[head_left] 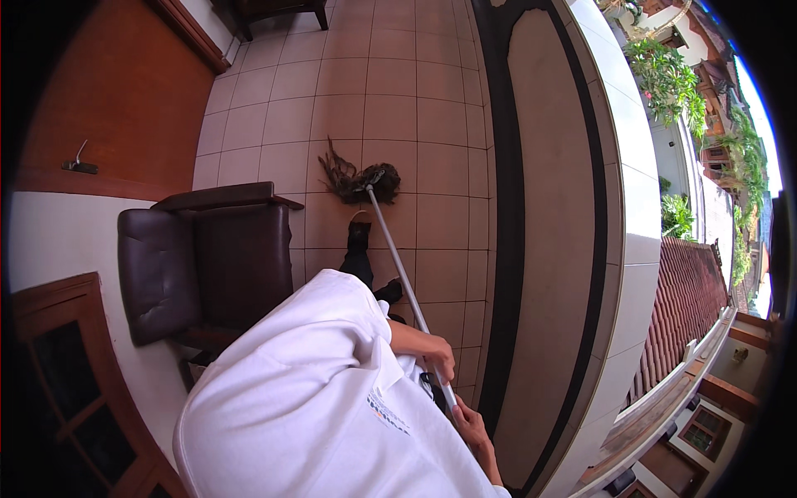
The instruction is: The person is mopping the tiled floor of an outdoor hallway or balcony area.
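A string mop with a long silver handle (398, 266) slants across the floor in front of me. Its grey-brown, stringy mop head (353, 181) lies spread on the tiles, strands trailing to the left. My left hand (442, 358) is wrapped round the handle, its forearm crossing in front of my white shirt. Farther up the same handle, close to my body, my right hand (471, 425) is closed on it. The handle's upper end is hidden by my right hand and arm. My dark-clad leg and foot (357, 241) stand just behind the mop head.
A dark brown padded armchair (241, 261) stands at my left, by a white wall and a brown wooden door (124, 91). Tiled floor (390, 75) stretches ahead, with dark furniture (278, 10) at its far end. Along the right runs a low, black-banded ledge (552, 207).
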Motion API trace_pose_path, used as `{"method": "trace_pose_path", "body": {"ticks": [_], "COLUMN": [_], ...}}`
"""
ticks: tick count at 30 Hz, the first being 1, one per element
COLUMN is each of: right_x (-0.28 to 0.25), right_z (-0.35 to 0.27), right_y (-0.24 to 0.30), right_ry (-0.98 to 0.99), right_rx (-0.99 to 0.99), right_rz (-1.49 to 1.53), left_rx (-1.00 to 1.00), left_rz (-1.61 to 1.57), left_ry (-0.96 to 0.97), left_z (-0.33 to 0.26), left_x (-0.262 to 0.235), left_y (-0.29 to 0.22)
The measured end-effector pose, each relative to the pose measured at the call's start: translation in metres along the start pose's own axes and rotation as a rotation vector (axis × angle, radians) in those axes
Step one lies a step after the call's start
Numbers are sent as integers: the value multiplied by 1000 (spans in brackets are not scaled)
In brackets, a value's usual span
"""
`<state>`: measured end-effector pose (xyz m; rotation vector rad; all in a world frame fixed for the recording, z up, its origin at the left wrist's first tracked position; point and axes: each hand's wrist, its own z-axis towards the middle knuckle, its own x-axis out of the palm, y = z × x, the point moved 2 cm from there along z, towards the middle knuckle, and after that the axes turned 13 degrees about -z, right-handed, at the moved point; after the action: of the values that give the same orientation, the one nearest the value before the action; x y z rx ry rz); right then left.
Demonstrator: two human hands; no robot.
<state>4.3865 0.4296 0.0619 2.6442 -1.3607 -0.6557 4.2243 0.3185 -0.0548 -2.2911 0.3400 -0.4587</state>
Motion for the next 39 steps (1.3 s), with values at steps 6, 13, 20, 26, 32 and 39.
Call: {"method": "trace_pose_path", "body": {"ticks": [6,13,20,26,32,39], "right_x": [22,34,18,15,1,2], "right_z": [4,111,212,263,214,133], "right_y": [-4,82,272,349,299,124], "right_ry": [-17,-26,35,-5,35,55], "right_rx": [-94,-169,-35,-118,-131,-97], "right_rz": [113,203,241,138,49,-72], "left_rx": [78,-255,-239,-213,-314,-146], "left_rz": [143,62,-207,-37,-36,236], "left_ry": [97,-362,-811,-829,-699,-336], "left_z": [-18,-63,-151,-198,-162,-53], "left_x": [13,-25,-149,-210,-184,-71], "left_y": [-5,82,192,236,202,120]}}
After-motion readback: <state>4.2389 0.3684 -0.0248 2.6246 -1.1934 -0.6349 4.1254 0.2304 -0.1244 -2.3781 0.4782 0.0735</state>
